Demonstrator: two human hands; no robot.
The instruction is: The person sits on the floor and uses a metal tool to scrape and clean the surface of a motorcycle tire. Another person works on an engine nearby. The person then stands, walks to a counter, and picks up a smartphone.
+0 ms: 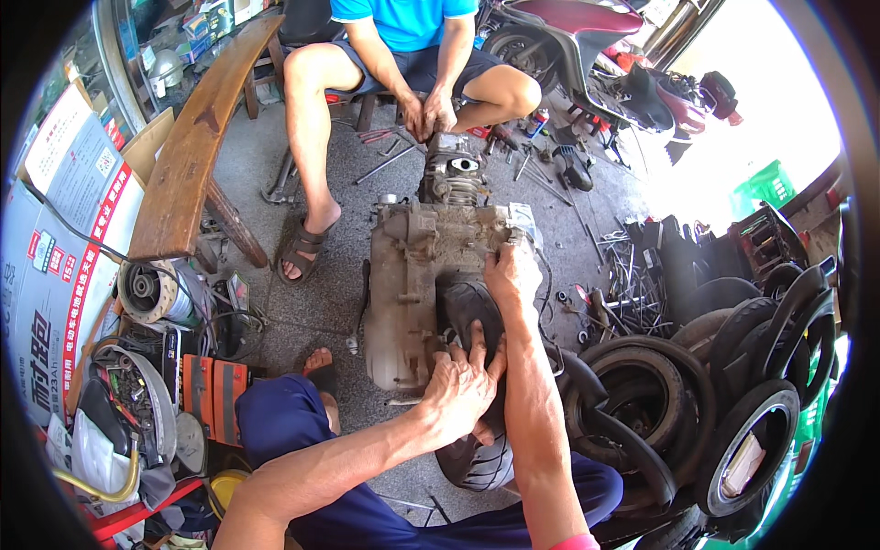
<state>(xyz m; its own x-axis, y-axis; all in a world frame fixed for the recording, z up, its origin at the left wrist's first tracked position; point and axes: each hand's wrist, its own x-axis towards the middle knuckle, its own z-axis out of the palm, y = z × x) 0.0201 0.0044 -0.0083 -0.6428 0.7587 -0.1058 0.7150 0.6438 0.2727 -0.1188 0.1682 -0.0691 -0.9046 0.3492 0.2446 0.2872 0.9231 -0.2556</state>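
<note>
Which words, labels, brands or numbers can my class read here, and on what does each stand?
Pale blue-grey carton: large dark characters and numbers, legible, not copied here.
Its red strip: white characters, legible, likewise not copied.
Its black-and-white square code: too small to read.
Blue aerosol can: print too small.
Elsewhere: any print is too small or blurred.

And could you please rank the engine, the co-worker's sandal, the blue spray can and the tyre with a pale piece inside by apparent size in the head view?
Largest to smallest:
1. Engine
2. Tyre with pale piece
3. Co-worker's sandal
4. Blue spray can
</note>
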